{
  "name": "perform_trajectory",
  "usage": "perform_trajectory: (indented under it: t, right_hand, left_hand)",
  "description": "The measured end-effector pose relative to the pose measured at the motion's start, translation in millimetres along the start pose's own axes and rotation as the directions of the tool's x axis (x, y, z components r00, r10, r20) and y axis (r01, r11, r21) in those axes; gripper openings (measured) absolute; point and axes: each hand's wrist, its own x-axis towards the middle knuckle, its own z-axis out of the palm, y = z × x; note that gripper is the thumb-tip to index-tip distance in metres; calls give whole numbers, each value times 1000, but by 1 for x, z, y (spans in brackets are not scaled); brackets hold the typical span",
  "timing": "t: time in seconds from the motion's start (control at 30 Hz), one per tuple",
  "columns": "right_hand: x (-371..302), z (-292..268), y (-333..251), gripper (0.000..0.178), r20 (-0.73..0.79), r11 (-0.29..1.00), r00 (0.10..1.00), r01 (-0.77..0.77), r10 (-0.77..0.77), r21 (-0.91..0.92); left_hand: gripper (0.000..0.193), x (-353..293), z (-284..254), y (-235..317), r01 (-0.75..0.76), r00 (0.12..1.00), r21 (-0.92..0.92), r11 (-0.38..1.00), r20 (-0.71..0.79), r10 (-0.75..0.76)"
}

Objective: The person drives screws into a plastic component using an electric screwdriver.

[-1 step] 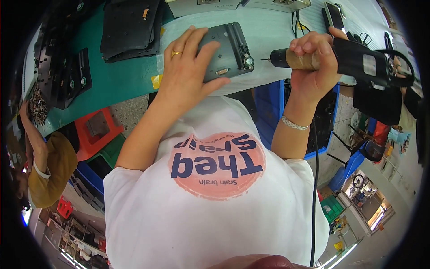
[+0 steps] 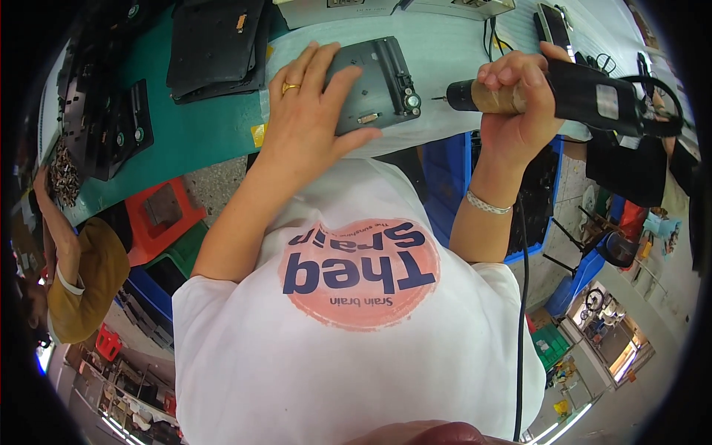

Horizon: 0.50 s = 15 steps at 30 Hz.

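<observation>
A dark, flat plastic panel (image 2: 374, 78) lies on the pale sheet in front of me. It bears a small connector near its lower edge and round shiny parts at its right corner. My left hand (image 2: 304, 111), with a ring on one finger, rests over the panel's left side, fingers spread and thumb along the lower edge. To the right, my right hand (image 2: 523, 104) is wrapped round an electric screwdriver (image 2: 593, 100), black with a tan-taped front section. Its thin bit points left at the panel, a short gap away from it.
A stack of dark panels (image 2: 211, 52) sits on the green table (image 2: 178, 137) at the back left. Pale boxes (image 2: 334, 10) line the far edge. A person in a mustard top (image 2: 93, 274) works at far left beside a heap of small metal parts (image 2: 64, 174). Blue crates (image 2: 445, 170) stand below.
</observation>
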Motion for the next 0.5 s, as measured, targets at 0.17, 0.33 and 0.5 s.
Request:
perform_trajectory:
  t: [0.17,0.33,0.5]
  right_hand:
    - [-3,0,4,38,-28,1000,1000,5,-5,13]
    - [-6,1,4,37,-33,999,999,23,-22,26]
    - [-7,-3,5,38,-90,998,996,14,-9,62]
  left_hand:
    - [81,4,-4,0,23,997,91,996,78,-30]
    - [79,12,-13,1,26,997,19,999,71,-27]
    - [90,16,-32,10,139,984,-181,974,136,-115]
